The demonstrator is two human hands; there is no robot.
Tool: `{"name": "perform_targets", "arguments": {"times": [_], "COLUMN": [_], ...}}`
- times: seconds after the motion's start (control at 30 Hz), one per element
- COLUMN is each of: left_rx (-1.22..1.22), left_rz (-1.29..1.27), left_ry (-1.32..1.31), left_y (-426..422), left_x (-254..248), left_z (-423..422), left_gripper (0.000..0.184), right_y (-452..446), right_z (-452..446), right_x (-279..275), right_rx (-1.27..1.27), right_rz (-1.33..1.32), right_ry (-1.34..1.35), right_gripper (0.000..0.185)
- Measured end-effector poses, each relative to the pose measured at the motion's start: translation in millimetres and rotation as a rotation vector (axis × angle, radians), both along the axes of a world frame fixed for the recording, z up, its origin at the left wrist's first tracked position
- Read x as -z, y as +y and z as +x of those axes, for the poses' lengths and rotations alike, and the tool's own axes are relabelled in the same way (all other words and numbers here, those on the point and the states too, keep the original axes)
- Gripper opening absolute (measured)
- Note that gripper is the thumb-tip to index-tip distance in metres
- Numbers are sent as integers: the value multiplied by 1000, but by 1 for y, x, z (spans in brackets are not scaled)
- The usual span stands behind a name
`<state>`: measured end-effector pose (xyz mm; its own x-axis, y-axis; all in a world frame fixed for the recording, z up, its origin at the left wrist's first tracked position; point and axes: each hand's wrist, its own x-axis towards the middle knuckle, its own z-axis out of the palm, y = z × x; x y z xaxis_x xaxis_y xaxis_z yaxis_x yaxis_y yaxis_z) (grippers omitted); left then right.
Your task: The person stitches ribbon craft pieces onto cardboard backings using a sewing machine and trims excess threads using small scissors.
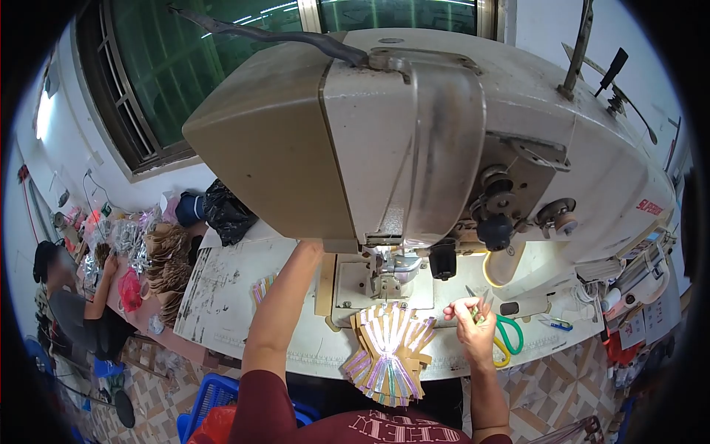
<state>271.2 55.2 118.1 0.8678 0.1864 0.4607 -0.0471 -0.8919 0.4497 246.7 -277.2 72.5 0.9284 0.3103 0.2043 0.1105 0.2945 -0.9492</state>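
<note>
Sewing-machine head [377, 148] loomed closest at twelve o'clock. At six, a fan of striped strips [389, 359] lay just before the presser foot [387, 287], overhanging the table [214, 296]. Your right hand [477, 333], at four, pinched thumb against fingers beside scissors [515, 331]; what it gripped was unclear. Your left hand was hidden, fingers unreadable. Good feeding likely needed strips flat, evenly fanned, fingertips clear.

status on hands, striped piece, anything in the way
Machine head blocking view of left hand; right hand at scissors, grip unclear; striped piece overhangs table edge
</note>
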Motion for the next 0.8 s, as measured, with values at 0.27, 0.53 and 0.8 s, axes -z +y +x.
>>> {"name": "perform_targets", "arguments": {"times": [0.27, 0.53, 0.8], "left_rx": [-74, 350, 286], "left_rz": [189, -901, -1305], "left_ry": [102, 399, 124], "left_y": [3, -66, -91], "left_x": [-20, -44, -17], "left_z": [2, -55, -72], "left_gripper": [11, 17, 13], "right_y": [29, 63, 59], "right_z": [12, 34, 36], "right_x": [-40, -51, -42], "right_rx": [-61, 28, 526], "right_rz": [7, -367, -810], "right_ry": [65, -182, -983], "right_gripper": [10, 5, 15]}}
